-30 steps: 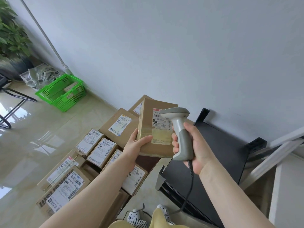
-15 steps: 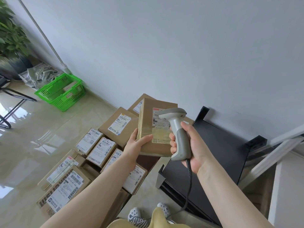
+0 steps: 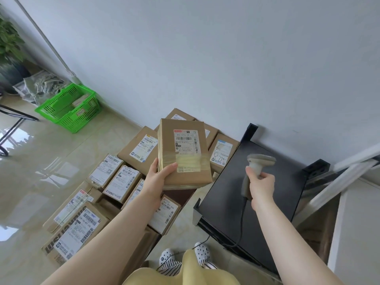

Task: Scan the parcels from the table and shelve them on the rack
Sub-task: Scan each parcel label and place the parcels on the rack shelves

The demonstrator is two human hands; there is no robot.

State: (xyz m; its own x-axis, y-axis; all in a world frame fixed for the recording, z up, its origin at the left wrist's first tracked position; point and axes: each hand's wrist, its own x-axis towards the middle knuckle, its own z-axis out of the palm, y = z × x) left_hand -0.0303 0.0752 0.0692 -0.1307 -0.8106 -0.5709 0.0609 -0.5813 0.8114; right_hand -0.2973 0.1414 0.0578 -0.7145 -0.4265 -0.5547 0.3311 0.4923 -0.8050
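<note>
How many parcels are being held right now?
1: the brown parcel in the left hand, above the pile on the table. The right hand holds only the scanner.

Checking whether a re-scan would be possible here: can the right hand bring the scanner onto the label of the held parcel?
Probably yes. The right hand grips the scanner just right of the parcel, whose label faces up, uncovered by the left hand; nothing lies between.

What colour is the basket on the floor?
Bright green. The basket shows in the head view, near the wall.
</note>
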